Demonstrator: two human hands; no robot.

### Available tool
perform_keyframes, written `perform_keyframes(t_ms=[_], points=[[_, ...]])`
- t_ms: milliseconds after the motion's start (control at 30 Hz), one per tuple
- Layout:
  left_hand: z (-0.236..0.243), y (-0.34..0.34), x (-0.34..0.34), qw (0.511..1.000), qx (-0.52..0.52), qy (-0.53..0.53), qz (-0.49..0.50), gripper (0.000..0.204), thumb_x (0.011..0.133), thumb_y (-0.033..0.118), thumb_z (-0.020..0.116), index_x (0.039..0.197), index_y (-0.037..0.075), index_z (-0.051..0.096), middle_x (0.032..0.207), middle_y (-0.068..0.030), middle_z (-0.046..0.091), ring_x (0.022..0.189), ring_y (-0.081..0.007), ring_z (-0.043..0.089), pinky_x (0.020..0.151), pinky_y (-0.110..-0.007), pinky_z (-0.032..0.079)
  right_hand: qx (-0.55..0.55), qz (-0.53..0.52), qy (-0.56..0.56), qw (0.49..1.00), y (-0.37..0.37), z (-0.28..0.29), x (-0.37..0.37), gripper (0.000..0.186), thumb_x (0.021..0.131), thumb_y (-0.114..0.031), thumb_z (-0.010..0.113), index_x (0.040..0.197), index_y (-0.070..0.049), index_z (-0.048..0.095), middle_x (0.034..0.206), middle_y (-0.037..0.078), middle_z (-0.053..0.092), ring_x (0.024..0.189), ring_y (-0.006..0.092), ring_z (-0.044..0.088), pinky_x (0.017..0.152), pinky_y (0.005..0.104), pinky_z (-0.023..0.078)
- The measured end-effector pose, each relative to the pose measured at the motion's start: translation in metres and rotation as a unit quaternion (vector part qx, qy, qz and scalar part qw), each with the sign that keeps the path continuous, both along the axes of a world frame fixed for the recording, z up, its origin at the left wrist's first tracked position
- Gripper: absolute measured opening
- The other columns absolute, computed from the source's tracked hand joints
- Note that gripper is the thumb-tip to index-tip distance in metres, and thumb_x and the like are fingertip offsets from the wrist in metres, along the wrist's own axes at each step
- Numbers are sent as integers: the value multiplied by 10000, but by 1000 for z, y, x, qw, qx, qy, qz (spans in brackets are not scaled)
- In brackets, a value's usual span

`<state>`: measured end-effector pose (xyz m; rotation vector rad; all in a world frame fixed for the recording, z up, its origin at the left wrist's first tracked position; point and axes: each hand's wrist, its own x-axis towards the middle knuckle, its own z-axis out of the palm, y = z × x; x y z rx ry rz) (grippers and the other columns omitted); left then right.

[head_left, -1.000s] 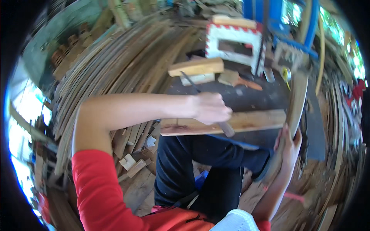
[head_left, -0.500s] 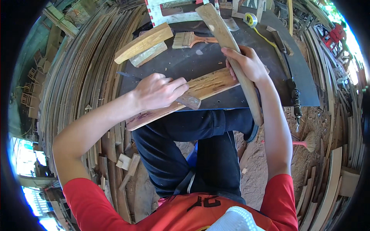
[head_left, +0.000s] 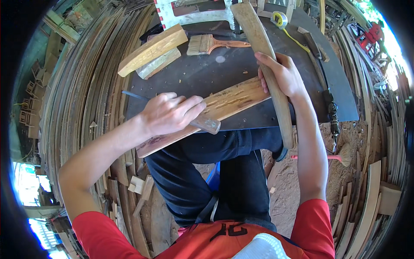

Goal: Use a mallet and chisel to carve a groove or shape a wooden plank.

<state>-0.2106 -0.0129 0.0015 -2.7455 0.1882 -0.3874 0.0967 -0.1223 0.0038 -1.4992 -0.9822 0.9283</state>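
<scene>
My left hand (head_left: 168, 113) is closed round a chisel with a thin dark blade (head_left: 134, 96) and a wooden handle (head_left: 207, 125), held low across a long light board (head_left: 233, 100) with rough marks on its face. My right hand (head_left: 280, 73) grips a long, worn wooden bar (head_left: 257, 32) that slants over the board's right end. The board lies near the front edge of a dark tabletop (head_left: 215, 73), its left end reaching out over my legs. The underside of each hand is hidden.
On the tabletop are stacked wood blocks (head_left: 151, 51), a paintbrush (head_left: 200, 45), a tape measure (head_left: 280, 20), a white frame (head_left: 198, 17) and a black tool (head_left: 332, 112). Long planks (head_left: 90, 77) line both sides; a red-handled brush (head_left: 343, 156) lies on the floor.
The view has tipped downward since a second ago. My right hand has brought the bar in leftward over the board. Since half a second ago, both hands have shifted only slightly.
</scene>
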Motion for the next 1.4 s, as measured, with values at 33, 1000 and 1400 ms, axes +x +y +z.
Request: perform_keyframes(t_ms=[33, 1000, 1400], points=[[-1, 0, 0, 1000, -4, 4, 1, 220, 831, 163, 733, 1019, 61, 684, 1033, -28, 712, 673, -113, 697, 564, -271, 547, -9, -4, -1, 1000, -1, -2, 0, 492, 929, -437, 698, 941, 48, 616, 670, 84, 613, 504, 153, 608, 482, 308, 496], [122, -12, -41, 863, -348, 65, 361, 299, 925, 365, 735, 945, 70, 684, 702, 17, 554, 612, -104, 522, 591, -334, 461, 33, 22, -10, 999, 4, -10, 0, 519, 914, -468, 718, 924, 40, 613, 700, 80, 621, 521, 147, 612, 493, 294, 504], [108, -27, 107, 654, -750, -102, 11, 483, 994, 594, 566, 824, 144, 520, 580, 55, 447, 438, -44, 391, 387, -215, 342, 28, 2, 1, 1000, 1, -7, -1, 505, 924, -464, 710, 955, 33, 623, 713, 74, 621, 540, 145, 603, 491, 302, 489]])
